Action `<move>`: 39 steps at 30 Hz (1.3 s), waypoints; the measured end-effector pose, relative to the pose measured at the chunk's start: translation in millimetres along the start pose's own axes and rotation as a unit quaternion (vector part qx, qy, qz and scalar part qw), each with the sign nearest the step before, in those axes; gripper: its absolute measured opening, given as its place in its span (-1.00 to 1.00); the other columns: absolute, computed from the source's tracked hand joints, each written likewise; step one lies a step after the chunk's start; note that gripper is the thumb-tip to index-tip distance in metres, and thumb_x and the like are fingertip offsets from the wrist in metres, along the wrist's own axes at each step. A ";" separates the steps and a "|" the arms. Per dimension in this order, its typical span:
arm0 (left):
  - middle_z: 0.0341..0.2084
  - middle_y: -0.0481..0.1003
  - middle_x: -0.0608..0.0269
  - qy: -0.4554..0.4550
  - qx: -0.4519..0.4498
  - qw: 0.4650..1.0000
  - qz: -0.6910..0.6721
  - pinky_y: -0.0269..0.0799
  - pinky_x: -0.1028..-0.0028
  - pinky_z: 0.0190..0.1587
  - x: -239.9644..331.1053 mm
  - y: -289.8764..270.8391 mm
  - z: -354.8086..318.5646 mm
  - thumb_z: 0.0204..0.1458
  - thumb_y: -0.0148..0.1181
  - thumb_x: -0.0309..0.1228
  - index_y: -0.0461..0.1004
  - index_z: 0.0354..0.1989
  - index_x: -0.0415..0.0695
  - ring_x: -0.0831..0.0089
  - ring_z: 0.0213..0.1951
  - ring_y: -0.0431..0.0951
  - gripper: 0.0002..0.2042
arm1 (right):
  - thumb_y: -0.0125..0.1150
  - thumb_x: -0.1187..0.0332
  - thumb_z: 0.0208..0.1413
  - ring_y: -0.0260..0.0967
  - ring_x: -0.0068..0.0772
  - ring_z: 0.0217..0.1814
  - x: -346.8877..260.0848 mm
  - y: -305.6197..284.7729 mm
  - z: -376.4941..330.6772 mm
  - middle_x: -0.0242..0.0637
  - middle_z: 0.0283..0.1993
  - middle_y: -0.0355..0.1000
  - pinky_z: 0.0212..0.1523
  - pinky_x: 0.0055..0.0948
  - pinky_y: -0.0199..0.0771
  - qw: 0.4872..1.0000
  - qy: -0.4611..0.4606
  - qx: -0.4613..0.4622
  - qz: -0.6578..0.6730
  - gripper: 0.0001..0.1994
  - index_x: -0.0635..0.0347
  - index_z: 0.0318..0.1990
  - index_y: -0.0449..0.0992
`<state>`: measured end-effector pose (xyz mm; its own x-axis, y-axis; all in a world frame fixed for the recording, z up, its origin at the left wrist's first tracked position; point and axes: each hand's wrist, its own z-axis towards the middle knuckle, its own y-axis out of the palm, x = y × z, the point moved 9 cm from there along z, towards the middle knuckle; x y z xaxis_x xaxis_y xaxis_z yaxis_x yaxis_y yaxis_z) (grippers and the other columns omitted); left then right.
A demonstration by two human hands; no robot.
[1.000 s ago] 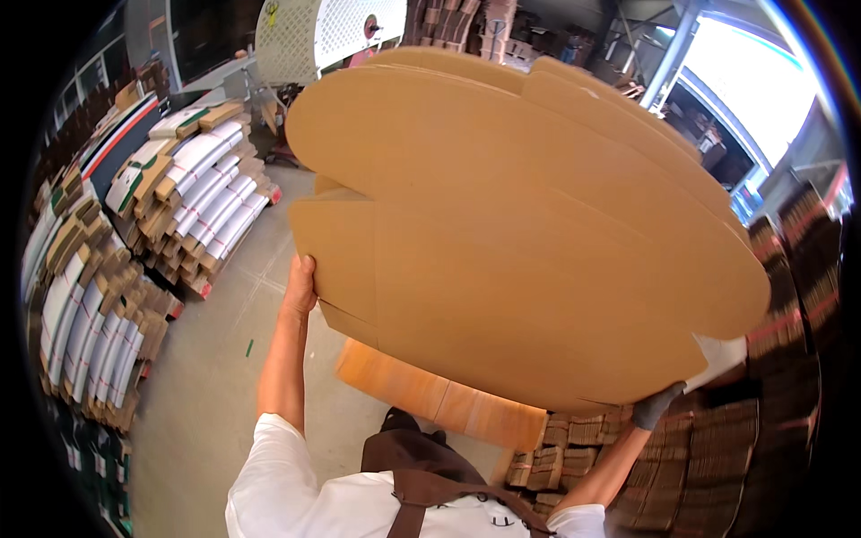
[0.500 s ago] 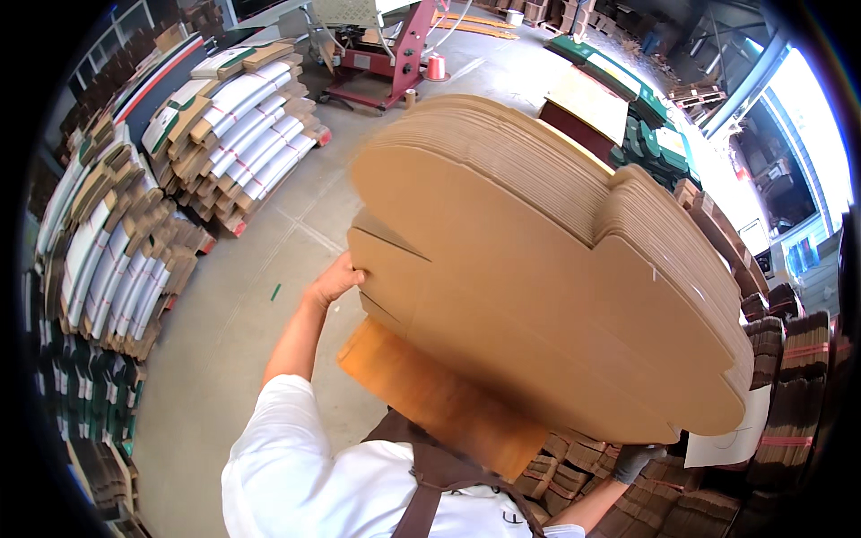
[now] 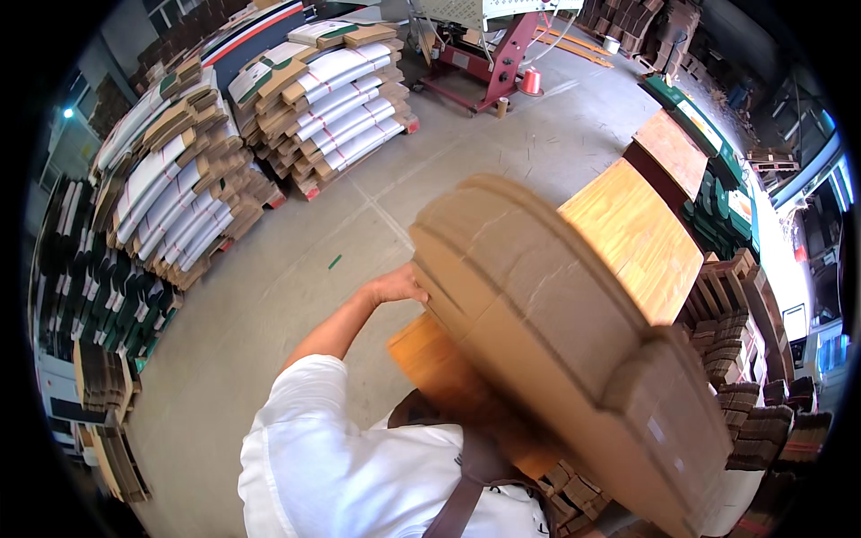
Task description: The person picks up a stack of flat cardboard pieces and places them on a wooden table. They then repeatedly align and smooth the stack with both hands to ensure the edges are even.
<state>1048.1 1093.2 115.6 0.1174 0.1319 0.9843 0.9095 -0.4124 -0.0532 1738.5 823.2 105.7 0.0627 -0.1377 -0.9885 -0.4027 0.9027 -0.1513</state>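
A thick stack of die-cut brown cardboard sheets [image 3: 547, 287] hangs tilted in front of the person, slanting from the middle of the view down to the lower right, its layered edges turned upward and partly blurred. The left hand [image 3: 397, 286] grips the stack's near left edge, its thumb against the cardboard. The right hand [image 3: 617, 517] is mostly hidden beneath the lower end, so how its fingers stand cannot be told. Orange-brown wood of a table [image 3: 633, 235] shows on both sides of the stack; whether the two touch is unclear. The person wears a white shirt [image 3: 314, 448] and a brown apron [image 3: 466, 489]. Bundled brown cardboard [image 3: 740, 345] sits just beyond the stack's right side. Across the concrete floor [image 3: 296, 305], white-faced cardboard bundles [image 3: 345, 112] stand piled near a maroon machine frame [image 3: 498, 63].
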 end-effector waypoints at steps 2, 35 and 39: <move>0.20 0.39 0.17 -0.017 -0.006 1.000 0.008 0.24 0.26 0.30 -4.7 -5.7 -7.5 -0.22 0.53 0.05 0.24 0.34 -0.19 0.32 0.25 0.31 -0.04 | -0.51 -0.52 0.18 -0.04 -0.07 0.54 -1.3 -6.8 -6.2 -0.22 0.56 -0.03 0.50 -0.04 -0.04 1.000 0.007 0.003 -0.007 -0.05 -0.01 0.50 0.02; 0.15 0.43 0.16 0.128 0.103 0.985 -0.061 0.32 0.30 0.25 45.7 -13.1 52.3 -0.08 0.43 -0.11 0.24 0.32 -0.26 0.36 0.21 0.38 -0.19 | -0.53 -0.55 0.14 -0.06 -0.07 0.55 -48.4 -48.1 38.0 -0.21 0.56 -0.03 0.50 -0.05 -0.04 0.986 0.106 -0.114 0.053 -0.02 -0.03 0.51 0.02; 0.08 0.51 0.08 -0.006 0.078 0.996 -0.038 0.46 0.32 0.12 91.5 0.4 71.4 0.06 0.31 -0.01 0.32 0.27 -0.27 0.31 0.11 0.51 -0.28 | -0.53 -0.56 0.14 -0.06 -0.07 0.55 -91.5 25.5 96.0 -0.21 0.56 -0.03 0.50 -0.05 -0.04 0.971 0.120 -0.194 0.076 -0.02 -0.03 0.51 0.02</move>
<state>1087.8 1169.5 193.6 0.0509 0.1690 0.9843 0.9665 -0.2565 -0.0059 1810.1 898.0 192.4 -0.2195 -0.1478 -0.9644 -0.7078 0.7044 0.0531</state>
